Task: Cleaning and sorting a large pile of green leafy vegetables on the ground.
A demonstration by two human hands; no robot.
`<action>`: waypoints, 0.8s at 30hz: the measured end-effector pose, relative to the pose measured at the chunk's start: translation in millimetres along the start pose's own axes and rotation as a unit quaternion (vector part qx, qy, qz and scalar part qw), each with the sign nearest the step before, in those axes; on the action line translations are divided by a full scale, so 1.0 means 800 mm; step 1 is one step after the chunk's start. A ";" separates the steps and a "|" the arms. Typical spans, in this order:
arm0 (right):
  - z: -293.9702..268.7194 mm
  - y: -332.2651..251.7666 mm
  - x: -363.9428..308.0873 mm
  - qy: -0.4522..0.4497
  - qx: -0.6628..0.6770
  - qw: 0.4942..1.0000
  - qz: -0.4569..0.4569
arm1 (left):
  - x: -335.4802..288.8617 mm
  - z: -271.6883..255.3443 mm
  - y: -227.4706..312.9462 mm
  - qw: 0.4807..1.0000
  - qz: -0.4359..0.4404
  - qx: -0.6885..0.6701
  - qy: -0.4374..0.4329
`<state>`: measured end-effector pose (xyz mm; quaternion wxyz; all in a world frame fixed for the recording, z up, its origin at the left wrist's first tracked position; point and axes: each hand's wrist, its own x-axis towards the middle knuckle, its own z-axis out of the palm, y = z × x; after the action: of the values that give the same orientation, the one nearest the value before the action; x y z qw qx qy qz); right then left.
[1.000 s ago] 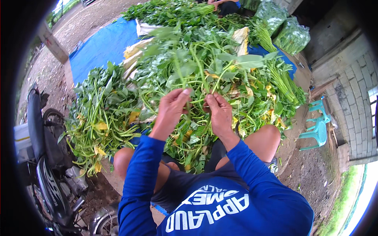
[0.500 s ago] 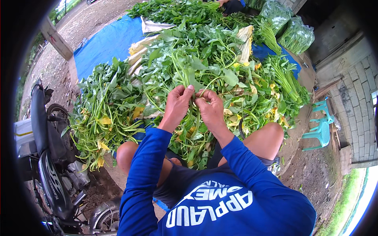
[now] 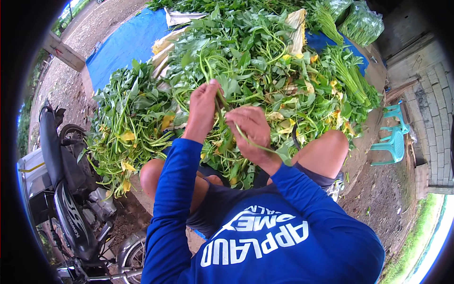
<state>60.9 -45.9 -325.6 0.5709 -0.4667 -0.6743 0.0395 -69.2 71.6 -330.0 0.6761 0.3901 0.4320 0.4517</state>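
Note:
Closed around long green stems [image 3: 205, 68] of a leafy vegetable that looks like water spinach, my left hand [image 3: 202, 110] is over the middle of a big leafy heap [image 3: 246, 59]. The stems stick up past my thumb and hang below it. Beside it, a little lower and to the right, my right hand [image 3: 250, 131] has its fingers curled and slightly blurred. A single leafy stem [image 3: 253, 143] runs from its fingertips across the back of the hand toward the wrist. Yellowed leaves [image 3: 126, 136] are mixed into the pile at the left.
A blue tarp [image 3: 120, 45] lies under the heap. Tidy bundles of stems [image 3: 350, 78] are at the right, near a filled clear plastic bag [image 3: 362, 23]. A motorcycle [image 3: 71, 199] stands on my left, teal plastic chairs [image 3: 390, 146] by the block wall on my right.
My hands were close together at the stems. Now my left hand has risen to the left with its stems, while my right hand has drawn slightly down, a leafy stem trailing over it.

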 end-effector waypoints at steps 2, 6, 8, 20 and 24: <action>-0.014 -0.018 -0.011 -0.045 0.031 0.997 -0.045 | 0.021 -0.017 0.010 0.999 0.008 -0.045 0.008; -0.036 -0.023 -0.026 -0.032 0.143 0.980 0.135 | 0.019 -0.035 0.035 0.997 0.010 -0.057 -0.056; -0.048 -0.013 -0.014 -0.021 0.213 0.936 0.278 | 0.008 -0.033 0.046 0.992 -0.016 -0.079 -0.092; -0.018 0.030 -0.005 -0.192 0.289 0.855 0.385 | 0.009 -0.015 0.033 0.984 -0.039 -0.110 -0.136; -0.010 0.015 -0.028 -0.254 0.190 0.892 0.323 | 0.010 -0.031 0.025 0.993 -0.018 -0.107 -0.048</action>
<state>72.6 -58.5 -346.2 0.4135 -0.5151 -0.5882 0.4666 -95.7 88.4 -321.7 0.7422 0.3286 0.3551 0.4637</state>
